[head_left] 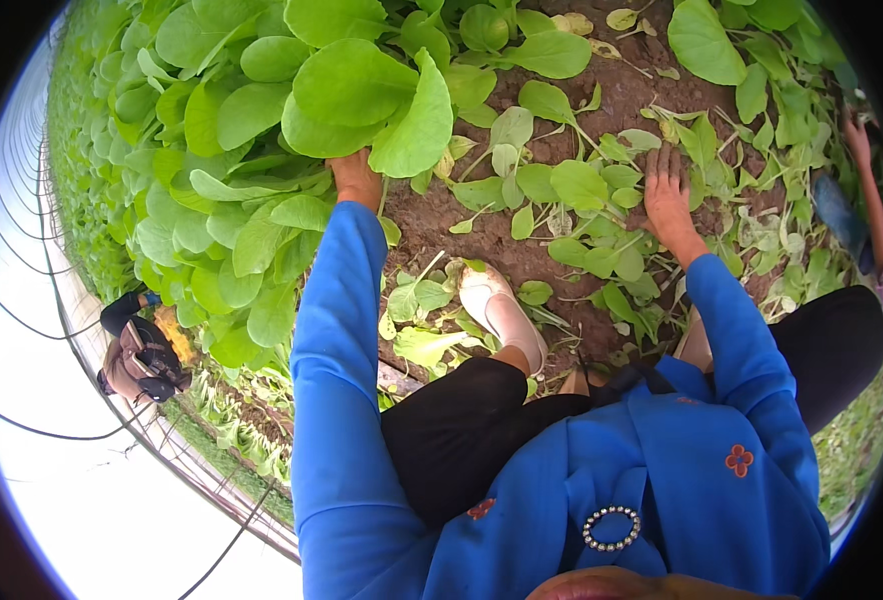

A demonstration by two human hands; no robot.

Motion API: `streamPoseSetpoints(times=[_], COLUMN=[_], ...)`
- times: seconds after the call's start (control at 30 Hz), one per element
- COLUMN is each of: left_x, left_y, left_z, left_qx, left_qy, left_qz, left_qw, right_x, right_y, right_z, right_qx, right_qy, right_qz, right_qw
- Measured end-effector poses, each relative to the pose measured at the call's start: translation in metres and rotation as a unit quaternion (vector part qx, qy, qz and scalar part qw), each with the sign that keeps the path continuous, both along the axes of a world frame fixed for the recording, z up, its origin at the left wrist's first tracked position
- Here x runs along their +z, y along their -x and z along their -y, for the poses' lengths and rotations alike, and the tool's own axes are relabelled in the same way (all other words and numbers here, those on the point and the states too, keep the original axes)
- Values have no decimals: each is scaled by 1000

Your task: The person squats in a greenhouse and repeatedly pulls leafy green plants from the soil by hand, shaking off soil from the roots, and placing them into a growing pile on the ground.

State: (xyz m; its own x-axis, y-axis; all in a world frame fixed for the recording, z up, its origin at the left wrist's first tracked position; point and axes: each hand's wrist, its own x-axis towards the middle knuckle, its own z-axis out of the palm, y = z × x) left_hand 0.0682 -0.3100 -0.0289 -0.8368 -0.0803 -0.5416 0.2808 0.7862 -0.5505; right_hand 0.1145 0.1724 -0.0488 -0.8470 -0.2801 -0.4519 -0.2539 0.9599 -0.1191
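Observation:
My left hand (356,180) reaches in at the edge of the dense leafy green plants (261,150); big leaves cover its fingers, so what it holds cannot be seen. My right hand (666,191) lies palm down, fingers stretched and a little apart, over loose leaves and stems on the soil. Between the hands, cut or fallen leafy greens (578,184) lie scattered on brown soil (441,225). Some of these leaves are pale or yellowed.
My light shoe (497,307) stands on the soil among loose leaves. At the left, another person (141,356) bends beside the plants. A co-worker's arm (869,187) shows at the far right. Curved greenhouse hoops (17,315) run along the left side.

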Motion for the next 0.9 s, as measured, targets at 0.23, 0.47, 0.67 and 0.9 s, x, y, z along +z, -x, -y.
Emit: streamPoseSetpoints(times=[0.23, 0.47, 0.67, 0.9], left_x=[13, 36, 85, 102], left_y=[8, 9, -7, -89], left_z=[-19, -69, -79, -45], left_qx=[96, 142, 92, 125], left_qy=[-15, -20, 3, -143], left_qz=[92, 116, 108, -46], left_qw=[991, 983, 990, 981], right_x=[-2, -3, -20, -8], right_y=[0, 0, -3, -4], right_z=[-2, -4, -10, -3], right_qx=[-1, -11, -1, 1], right_qy=[-4, -5, 6, 8], right_qz=[5, 13, -22, -3], right_qw=[1000, 1000, 1000, 1000])
